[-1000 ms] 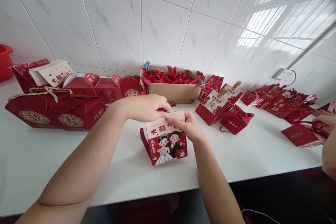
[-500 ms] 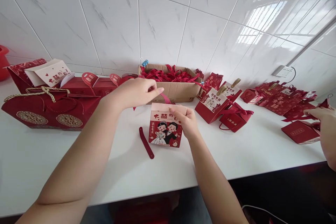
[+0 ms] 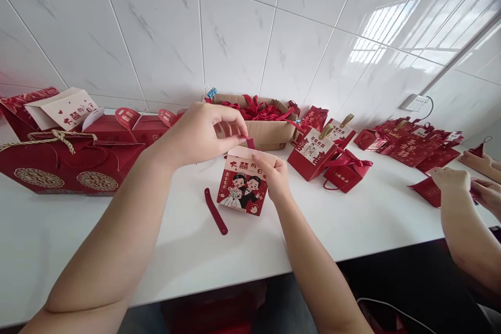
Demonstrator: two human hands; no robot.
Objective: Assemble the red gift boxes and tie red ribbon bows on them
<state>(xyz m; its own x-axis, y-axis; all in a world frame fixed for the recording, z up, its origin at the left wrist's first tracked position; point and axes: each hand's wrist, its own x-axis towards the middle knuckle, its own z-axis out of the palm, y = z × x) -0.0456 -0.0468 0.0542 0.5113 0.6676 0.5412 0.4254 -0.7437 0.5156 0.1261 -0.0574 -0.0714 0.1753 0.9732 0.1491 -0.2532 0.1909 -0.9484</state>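
Note:
A small red gift box (image 3: 241, 190) with a cartoon bride and groom and a cream top stands slightly tilted over the white table. My right hand (image 3: 274, 173) grips its top right edge, thumb on the front. Above the top edge, my left hand (image 3: 213, 133) pinches a short end of dark red ribbon (image 3: 251, 142) between thumb and fingertips. How the ribbon passes behind or through the box is hidden. Left of the box, a curved dark red strap (image 3: 215, 212) with a hole at each end lies flat on the table.
A cardboard box (image 3: 270, 134) of red ribbons stands against the tiled wall. Large red gift boxes (image 3: 70, 167) stand left; small red boxes (image 3: 313, 154) stand right. At far right, a co-worker's hands (image 3: 454, 180) handle a red box (image 3: 426, 191) near a power socket (image 3: 417, 106).
My left hand has come down closer to the box's top edge, and less ribbon shows above it. The box has tilted a little. More of the co-worker's hands has come into view.

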